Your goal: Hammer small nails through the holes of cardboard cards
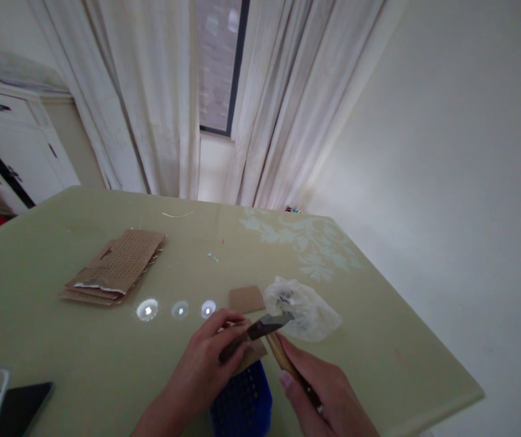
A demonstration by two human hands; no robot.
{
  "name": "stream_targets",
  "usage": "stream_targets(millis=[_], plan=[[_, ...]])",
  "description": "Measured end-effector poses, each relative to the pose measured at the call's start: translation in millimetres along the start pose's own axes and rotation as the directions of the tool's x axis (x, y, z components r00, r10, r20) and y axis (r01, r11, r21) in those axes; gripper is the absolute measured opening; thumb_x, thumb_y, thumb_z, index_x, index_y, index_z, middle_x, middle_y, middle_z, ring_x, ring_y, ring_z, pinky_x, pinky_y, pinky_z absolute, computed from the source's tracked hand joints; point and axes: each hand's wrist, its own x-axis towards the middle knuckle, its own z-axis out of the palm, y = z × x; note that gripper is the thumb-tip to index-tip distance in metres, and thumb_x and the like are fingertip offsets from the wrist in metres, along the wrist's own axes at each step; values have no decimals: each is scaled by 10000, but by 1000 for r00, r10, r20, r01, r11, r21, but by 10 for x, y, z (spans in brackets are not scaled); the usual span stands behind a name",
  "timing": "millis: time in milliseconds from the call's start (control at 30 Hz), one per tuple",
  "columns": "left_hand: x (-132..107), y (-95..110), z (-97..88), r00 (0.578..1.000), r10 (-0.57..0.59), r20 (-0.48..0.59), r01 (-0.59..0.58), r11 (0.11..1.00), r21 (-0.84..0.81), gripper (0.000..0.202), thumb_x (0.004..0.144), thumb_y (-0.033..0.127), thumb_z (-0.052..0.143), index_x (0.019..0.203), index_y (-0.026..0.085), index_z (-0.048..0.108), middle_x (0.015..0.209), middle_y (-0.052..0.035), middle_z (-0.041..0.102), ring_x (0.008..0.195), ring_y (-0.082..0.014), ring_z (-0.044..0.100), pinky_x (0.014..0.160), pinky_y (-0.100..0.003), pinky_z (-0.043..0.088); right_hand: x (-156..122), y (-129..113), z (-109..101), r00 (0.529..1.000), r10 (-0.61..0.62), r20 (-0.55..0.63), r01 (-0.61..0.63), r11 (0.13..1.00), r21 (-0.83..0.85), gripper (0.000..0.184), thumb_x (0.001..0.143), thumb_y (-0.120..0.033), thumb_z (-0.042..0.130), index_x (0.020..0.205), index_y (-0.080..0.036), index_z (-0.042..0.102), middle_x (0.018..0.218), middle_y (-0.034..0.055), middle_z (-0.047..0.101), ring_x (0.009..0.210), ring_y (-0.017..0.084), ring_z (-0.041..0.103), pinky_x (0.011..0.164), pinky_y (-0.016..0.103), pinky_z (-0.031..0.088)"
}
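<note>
My left hand (208, 358) is closed around a dark-handled knife (260, 328), whose short metal blade points right. Under those fingers is a piece of brown cardboard (252, 355), partly hidden by the hand. My right hand (322, 385) grips a slim wooden-handled tool (281, 355), light at the far end and dark near the palm. Its tip meets or passes just below the knife blade; I cannot tell whether they touch. Below both hands stands a blue perforated plastic basket (242, 400). Just beyond them lie a small cardboard piece (246, 299) and a crumpled clear plastic bag (308, 309).
A stack of flattened, perforated brown cardboard (121, 264) lies left on the pale green table (82, 346). A black phone-like device (14, 406) with a white cable (2, 397) is at the lower left. Small scraps (213, 257) dot the middle. The table's right edge runs beside the wall.
</note>
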Motion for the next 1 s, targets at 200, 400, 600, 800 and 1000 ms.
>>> stream_targets(millis=[200,400,600,800,1000], plan=[[-7,-18,-2,997,-73,29,71,996,61,503,775,251,932,1258,312,806,1305,-74,791,1185,-311,769,1043,-453,642,-42,31,12,1000,17,10,-17,1000,15,508,1096,-359,574,1593,-270,623,1333,132,822,1155,314,823,1022,392,645],[-5,-24,11,991,-114,63,114,993,8,481,788,260,925,1246,319,794,1263,-56,810,1134,-286,787,997,-408,643,9,30,112,991,43,126,-48,998,42,512,1108,-342,517,1599,-234,615,1255,154,838,1093,294,831,1058,385,620],[-3,1,9,982,-160,105,160,987,3,494,803,237,910,1271,321,775,1287,-51,798,1185,-293,767,1054,-438,616,16,56,163,996,29,86,-29,1000,2,526,1104,-321,520,1620,-241,588,1259,159,835,1091,305,827,999,372,650],[-1,-6,19,982,-160,100,162,987,-14,492,810,247,913,1271,332,763,1277,-43,795,1178,-296,758,1045,-433,609,82,-18,158,991,23,130,-25,1000,10,529,1097,-291,514,1620,-243,583,1356,162,802,1147,300,812,1029,367,635],[16,22,12,975,-176,137,183,982,-41,403,866,298,870,1251,319,754,1247,-51,789,1153,-298,743,1021,-437,595,92,14,205,980,19,198,-13,999,-31,565,1072,-278,528,1634,-228,560,1198,150,841,1067,310,822,1008,392,641]])
